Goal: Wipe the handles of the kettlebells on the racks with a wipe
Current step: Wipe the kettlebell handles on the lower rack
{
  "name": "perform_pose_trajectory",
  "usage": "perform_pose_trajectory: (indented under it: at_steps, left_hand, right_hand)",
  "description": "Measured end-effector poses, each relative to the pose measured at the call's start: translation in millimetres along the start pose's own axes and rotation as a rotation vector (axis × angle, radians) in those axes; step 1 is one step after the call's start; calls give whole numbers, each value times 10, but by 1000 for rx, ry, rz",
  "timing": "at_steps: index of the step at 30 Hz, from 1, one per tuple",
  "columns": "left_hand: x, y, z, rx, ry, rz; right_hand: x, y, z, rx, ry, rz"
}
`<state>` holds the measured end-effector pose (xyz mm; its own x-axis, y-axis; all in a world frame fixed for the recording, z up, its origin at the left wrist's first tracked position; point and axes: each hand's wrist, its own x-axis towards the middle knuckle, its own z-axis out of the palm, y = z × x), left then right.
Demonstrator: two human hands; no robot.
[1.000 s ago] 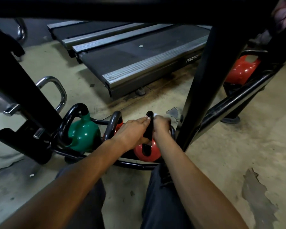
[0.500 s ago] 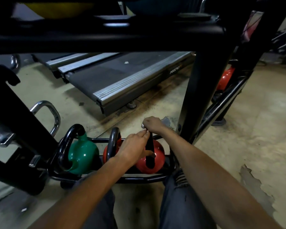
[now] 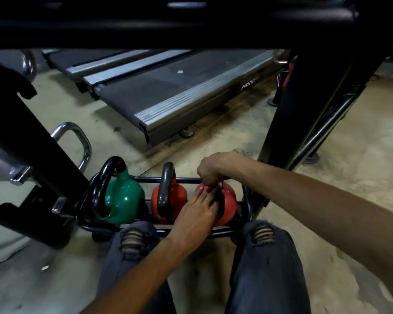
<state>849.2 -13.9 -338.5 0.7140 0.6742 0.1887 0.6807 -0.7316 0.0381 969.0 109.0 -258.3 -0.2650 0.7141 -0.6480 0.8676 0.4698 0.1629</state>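
A low black tubular rack [image 3: 145, 179] on the concrete floor [image 3: 349, 177] carried three kettlebells in a row. A green round kettlebell [image 3: 123, 200] with a black loop handle stood at the left and a red round kettlebell [image 3: 179, 198] in the middle. A second red kettlebell [image 3: 229, 200] stood at the right end, just beside a black upright post [image 3: 288, 109].

Both hands were at that right-end bell. The right hand [image 3: 213, 169] was clenched from above around the top of its black handle [image 3: 221, 211]; whether a wipe sat inside the fist could not be told. The left hand [image 3: 197, 214] lay across the bell's near side, its fingers [image 3: 204, 193] nearly straight and released, their tips touching the handle.

The knees of torn dark jeans [image 3: 266, 257] were near the rack's front rail. Grey treadmill decks [image 3: 168, 91] lay on the floor beyond.
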Motion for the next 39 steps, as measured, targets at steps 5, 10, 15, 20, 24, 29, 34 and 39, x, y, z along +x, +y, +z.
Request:
perform_pose_trajectory:
  at_steps: [5, 10, 15, 20, 24, 29, 34, 39]
  left_hand:
    - [-235, 10, 128, -180, 46, -11]
    - [-339, -21, 166, -177, 59, 64]
    - [-209, -92, 31, -283, 36, -40]
    - [48, -217, -92, -336, 18, -137]
    - [48, -189, -34, -350, 15, -146]
    - [38, -188, -18, -352, 27, -153]
    - [41, -183, -99, -352, 6, -152]
    - [64, -183, -210, -338, 10, -137]
  right_hand:
    - [-230, 107, 546, -18, 448, -177]
    - [-296, 236, 1089, 220, 801, -216]
    - [146, 177, 953, 1054, 788, 222]
    - [202, 29, 829, 2400, 531, 360]
    - [232, 96, 770, 2799, 291, 280]
    - [311, 73, 863, 2735, 264, 356]
    - [508, 144, 916, 2461, 292, 507]
    - [545, 129, 1003, 2139, 484, 608]
